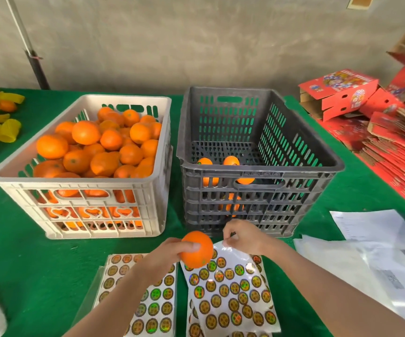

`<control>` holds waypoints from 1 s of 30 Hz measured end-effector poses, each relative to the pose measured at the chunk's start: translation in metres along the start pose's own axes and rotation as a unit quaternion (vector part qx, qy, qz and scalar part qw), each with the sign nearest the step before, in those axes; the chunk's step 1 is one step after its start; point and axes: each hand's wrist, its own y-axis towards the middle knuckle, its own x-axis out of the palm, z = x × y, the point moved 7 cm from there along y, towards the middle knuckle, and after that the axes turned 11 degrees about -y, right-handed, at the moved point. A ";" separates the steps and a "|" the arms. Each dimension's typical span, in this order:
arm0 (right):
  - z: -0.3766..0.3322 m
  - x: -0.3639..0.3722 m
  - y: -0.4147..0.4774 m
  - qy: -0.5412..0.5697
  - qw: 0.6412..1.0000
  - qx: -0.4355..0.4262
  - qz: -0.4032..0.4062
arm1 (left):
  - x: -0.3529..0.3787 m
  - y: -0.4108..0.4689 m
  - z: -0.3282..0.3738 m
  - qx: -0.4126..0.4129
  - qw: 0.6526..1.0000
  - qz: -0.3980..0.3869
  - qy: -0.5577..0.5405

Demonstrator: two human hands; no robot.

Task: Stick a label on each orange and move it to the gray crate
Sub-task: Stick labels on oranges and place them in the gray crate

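On the green-covered table, the dark gray slatted plastic crate sits right beside the beige plastic crate heaped with fruit, and only a few oranges lie in the gray one. In front, the right hand pinches the top edge of the white sheet of round gold labels. The left hand grips a round orange just above that sheet, near the gray crate's front wall.
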 end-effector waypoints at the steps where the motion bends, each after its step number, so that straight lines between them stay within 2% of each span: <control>1: 0.001 -0.002 -0.003 0.007 1.000 0.001 0.012 | 0.005 0.002 0.000 -0.002 1.000 -0.004 0.009; 7: -0.020 -0.007 -0.031 -0.054 0.979 -0.018 0.195 | 0.018 0.011 0.003 0.010 0.999 -0.031 -0.030; 11: -0.030 0.002 -0.031 -0.006 0.987 0.010 0.161 | 0.020 0.014 0.004 0.016 0.996 -0.064 -0.053; 21: -0.032 0.001 -0.031 0.049 0.982 -0.004 0.184 | 0.018 0.021 0.001 0.015 0.988 -0.099 -0.120; 27: -0.027 0.001 -0.038 0.080 0.973 0.010 0.216 | 0.012 0.020 0.007 0.028 0.993 -0.100 -0.053; 30: -0.018 -0.009 -0.044 0.155 0.955 0.045 0.250 | 0.005 0.018 0.006 0.023 0.998 -0.055 -0.004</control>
